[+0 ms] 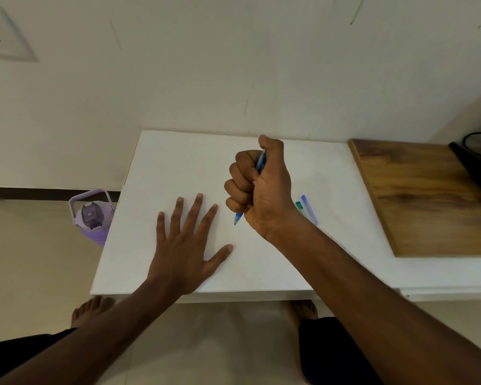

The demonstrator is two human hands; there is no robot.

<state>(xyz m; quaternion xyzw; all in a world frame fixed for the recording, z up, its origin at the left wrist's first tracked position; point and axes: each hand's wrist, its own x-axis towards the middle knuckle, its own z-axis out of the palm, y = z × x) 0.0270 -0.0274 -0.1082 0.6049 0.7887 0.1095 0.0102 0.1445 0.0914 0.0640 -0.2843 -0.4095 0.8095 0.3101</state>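
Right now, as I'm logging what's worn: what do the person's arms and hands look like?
The left hand and the right hand wear no gloves, rings, watch or bracelet. Both arms are bare, with no sleeves in view.

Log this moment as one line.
left hand: flat on white board | right hand: fist grips blue pen, tip down | spare pens: on board beside right hand

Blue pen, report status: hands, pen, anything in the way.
Right hand fisted round blue pen, tip down by white table. Left hand flat on table, fingers spread. Two spare pens right of fist, clear of tip.
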